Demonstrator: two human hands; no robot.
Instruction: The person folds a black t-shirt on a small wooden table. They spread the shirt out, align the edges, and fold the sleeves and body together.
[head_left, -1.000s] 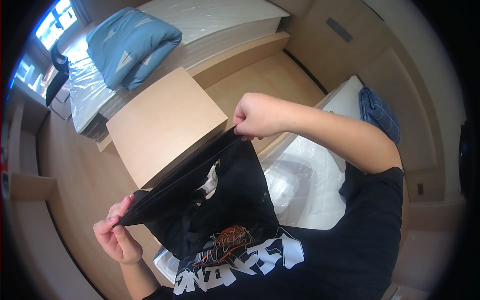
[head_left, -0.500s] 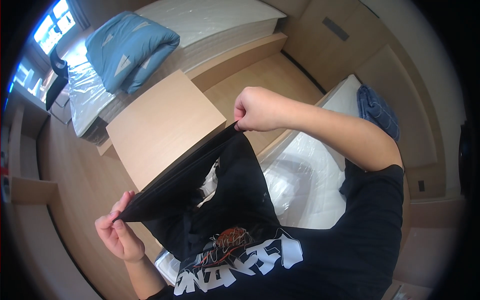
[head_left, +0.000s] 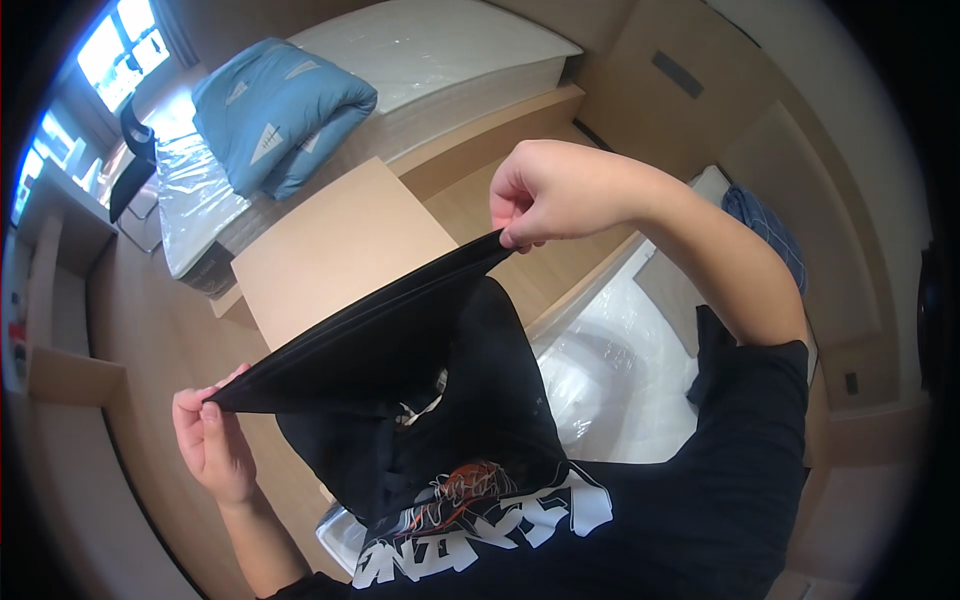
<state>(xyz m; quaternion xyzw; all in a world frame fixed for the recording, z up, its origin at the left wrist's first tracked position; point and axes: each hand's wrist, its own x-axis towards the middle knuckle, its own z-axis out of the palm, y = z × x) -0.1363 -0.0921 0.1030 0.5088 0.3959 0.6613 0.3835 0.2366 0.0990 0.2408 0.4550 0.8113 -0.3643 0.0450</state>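
A black garment (head_left: 370, 340) is stretched taut between my two hands, its upper edge running in a slanted line. My left hand (head_left: 213, 445) pinches the lower-left corner of that edge between thumb and fingers. Higher up, my right hand (head_left: 565, 190) is closed on the opposite corner. The cloth hangs down in front of my black printed shirt (head_left: 660, 520), and the dark fabrics blend where they overlap. Light shows through a small gap in the middle of the cloth. I cannot tell which kind of garment it is.
Beyond the cloth stands a light wooden box-like piece (head_left: 335, 250). Behind it, a folded blue quilt (head_left: 280, 115) lies on a plastic-wrapped mattress (head_left: 430, 60). Another wrapped mattress (head_left: 640, 370) is at the right, with a dark blue checked folded cloth (head_left: 765, 235). Shelving (head_left: 75, 375) lines the left.
My hands have moved farther apart, the left one outward and slightly up, the right one up and rightward. The garment's edge is drawn wider, and the gap in it looks smaller.
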